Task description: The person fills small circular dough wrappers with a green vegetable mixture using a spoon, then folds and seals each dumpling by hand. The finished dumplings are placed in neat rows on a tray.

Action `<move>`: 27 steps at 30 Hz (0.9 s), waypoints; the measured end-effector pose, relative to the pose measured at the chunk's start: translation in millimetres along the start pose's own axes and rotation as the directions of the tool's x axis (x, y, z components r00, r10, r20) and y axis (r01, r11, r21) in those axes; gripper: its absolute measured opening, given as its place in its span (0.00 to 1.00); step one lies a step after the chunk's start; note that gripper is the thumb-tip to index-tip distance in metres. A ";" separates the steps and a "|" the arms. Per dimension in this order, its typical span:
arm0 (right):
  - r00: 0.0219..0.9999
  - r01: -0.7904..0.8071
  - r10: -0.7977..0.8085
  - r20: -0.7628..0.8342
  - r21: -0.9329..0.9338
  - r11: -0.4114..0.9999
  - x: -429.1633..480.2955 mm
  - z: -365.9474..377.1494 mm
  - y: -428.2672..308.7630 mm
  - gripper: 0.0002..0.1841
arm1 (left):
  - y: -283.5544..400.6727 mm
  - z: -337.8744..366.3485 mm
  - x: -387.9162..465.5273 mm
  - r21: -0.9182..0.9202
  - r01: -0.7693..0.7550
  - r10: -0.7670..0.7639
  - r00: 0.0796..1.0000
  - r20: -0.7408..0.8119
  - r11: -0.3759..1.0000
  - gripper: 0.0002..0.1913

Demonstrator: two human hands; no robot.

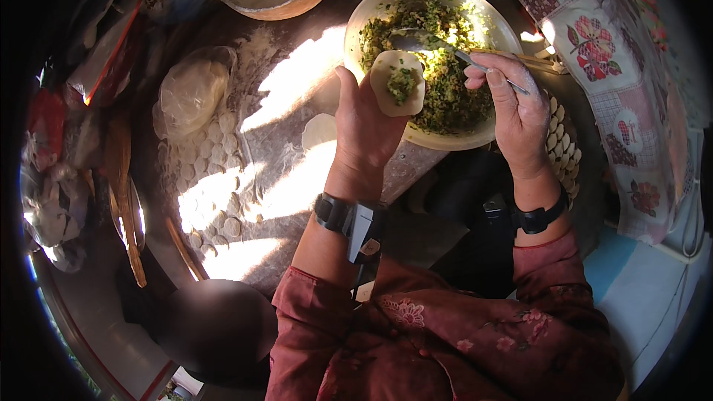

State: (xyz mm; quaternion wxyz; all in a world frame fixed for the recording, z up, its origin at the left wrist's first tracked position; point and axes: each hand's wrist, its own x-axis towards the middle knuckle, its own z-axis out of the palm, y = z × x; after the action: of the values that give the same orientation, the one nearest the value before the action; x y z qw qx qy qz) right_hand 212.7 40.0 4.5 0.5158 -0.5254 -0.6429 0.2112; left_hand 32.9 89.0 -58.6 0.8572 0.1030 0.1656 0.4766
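My left hand [367,128] holds a round dumpling wrapper [382,73] spread over the fingers, its thumb held apart. A small mound of green chopped filling [401,86] lies at the middle of the wrapper. In my right hand [522,114], the thin handle of a metal spoon [409,42] is pinched between thumb and fingers. The spoon's head rests over the chopped filling [457,108] in a wide pale bowl [507,22]. The wrapper overlaps the bowl's left side in view.
Dough in clear plastic [195,89] sits left, above several small floured dough pieces [217,153]. A loose wrapper [319,132] lies on the floured board [284,170]. A flour bowl [289,13] stands behind. Rows of dumplings [562,150], wooden chopsticks [537,63] and patterned cloth [596,47] are right.
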 end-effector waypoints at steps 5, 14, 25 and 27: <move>0.998 -0.028 0.022 0.059 0.113 0.993 0.6 6.0 -0.2 0.12 | -0.7 3.3 -0.2 -0.012 0.002 -0.002 1.000 0.020 1.000 0.43; 0.957 -0.211 0.154 0.244 0.226 0.951 -2.7 -3.8 -3.1 0.15 | 11.8 2.1 -7.6 0.006 -0.027 0.027 0.998 -0.060 1.000 0.46; 0.987 -0.161 0.162 0.009 0.182 0.970 1.1 1.8 2.0 0.14 | 12.5 -1.3 -14.3 -0.035 -0.041 0.040 0.999 -0.019 0.999 0.46; 0.993 -0.117 0.119 -0.008 0.110 0.987 2.4 -1.9 4.5 0.15 | 14.8 -5.1 -18.3 -0.021 -0.046 0.046 0.999 -0.014 0.999 0.45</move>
State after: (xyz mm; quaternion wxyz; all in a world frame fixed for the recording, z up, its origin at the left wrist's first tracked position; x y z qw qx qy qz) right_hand 216.6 43.3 2.6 0.5350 -0.5351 -0.5943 0.2724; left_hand 10.4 81.4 -54.9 0.8460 0.0946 0.1641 0.4984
